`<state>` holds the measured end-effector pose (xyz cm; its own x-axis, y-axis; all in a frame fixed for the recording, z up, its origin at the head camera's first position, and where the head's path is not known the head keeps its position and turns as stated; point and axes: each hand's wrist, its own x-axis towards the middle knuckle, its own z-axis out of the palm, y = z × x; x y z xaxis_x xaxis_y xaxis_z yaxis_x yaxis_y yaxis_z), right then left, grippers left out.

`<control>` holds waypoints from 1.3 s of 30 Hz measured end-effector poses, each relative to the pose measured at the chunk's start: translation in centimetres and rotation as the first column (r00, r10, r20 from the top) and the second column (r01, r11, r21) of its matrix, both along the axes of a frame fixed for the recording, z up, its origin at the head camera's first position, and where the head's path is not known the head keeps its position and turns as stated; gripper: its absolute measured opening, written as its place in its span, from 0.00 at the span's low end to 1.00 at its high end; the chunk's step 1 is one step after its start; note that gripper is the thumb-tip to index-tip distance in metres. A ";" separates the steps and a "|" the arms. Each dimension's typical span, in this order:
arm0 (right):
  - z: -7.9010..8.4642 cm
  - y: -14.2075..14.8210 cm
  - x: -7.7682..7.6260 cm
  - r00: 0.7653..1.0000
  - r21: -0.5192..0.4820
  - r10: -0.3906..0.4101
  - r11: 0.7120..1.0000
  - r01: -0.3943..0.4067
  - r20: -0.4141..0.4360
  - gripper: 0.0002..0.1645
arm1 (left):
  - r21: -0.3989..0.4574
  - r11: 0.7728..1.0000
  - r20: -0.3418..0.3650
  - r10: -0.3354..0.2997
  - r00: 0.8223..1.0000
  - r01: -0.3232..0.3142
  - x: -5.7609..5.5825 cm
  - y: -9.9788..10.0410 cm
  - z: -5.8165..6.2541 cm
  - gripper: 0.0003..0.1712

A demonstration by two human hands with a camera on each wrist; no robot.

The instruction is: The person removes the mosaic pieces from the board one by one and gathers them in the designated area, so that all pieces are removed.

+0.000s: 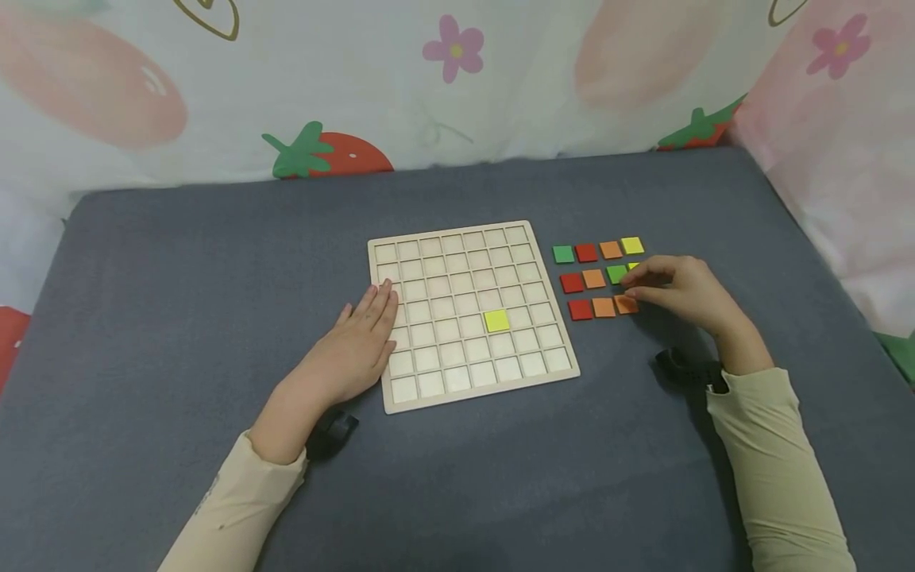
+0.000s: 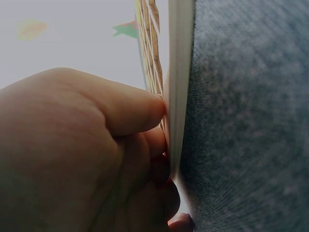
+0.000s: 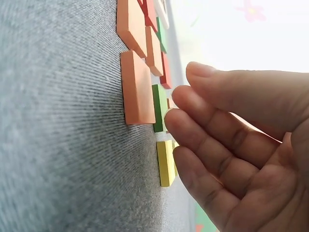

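Observation:
A square wooden grid board (image 1: pixel 452 330) lies flat on the grey-covered table, with one yellow tile (image 1: pixel 496 320) in a cell right of its middle. My left hand (image 1: pixel 350 353) rests on the board's left edge, fingers stretched over the rim; the left wrist view shows thumb and fingertips against that edge. My right hand (image 1: pixel 686 294) hovers over the right end of the coloured tiles with loosely bent fingers and nothing between them. Close by its fingertips are an orange tile (image 3: pixel 140 92), a green tile (image 3: pixel 159 108) and a yellow tile (image 3: pixel 165 164), the last partly hidden in the head view.
Three rows of small tiles lie right of the board: a dark green tile (image 1: pixel 563 254), several red and orange ones, and a yellow tile (image 1: pixel 632 245) at the far end. A printed curtain (image 1: pixel 500 111) hangs behind the table's back edge.

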<state>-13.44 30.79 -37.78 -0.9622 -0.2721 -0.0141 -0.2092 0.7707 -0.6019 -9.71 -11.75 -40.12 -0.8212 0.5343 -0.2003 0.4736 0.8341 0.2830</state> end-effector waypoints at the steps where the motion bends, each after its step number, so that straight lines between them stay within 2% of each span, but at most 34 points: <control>1: 0.0 -0.1 0.0 1.000 -0.002 0.003 1.000 -0.003 0.000 0.09 | 0.000 1.000 0.000 0.000 1.000 0.000 0.0 0.0 0.0 0.35; 15: 0.0 -0.7 0.1 1.000 -0.017 0.024 1.000 -0.024 0.017 0.09 | 0.000 1.000 -0.004 0.000 1.000 0.000 0.1 0.0 0.2 0.34; 24: -0.1 -1.0 0.1 1.000 -0.036 0.024 0.999 -0.024 -0.001 0.08 | -0.001 1.000 0.001 0.001 1.000 -0.001 0.0 0.1 0.3 0.34; 39: 0.7 -4.3 -0.1 0.998 -0.087 0.059 0.995 -0.056 0.033 0.10 | 0.003 1.000 0.001 -0.001 1.000 0.001 0.1 0.0 0.4 0.35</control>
<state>-13.49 26.45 -37.11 -0.9443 -0.3283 -0.0222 -0.2287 0.7035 -0.6729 -9.64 -11.76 -39.67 -0.8204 0.5360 -0.1992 0.4744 0.8325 0.2861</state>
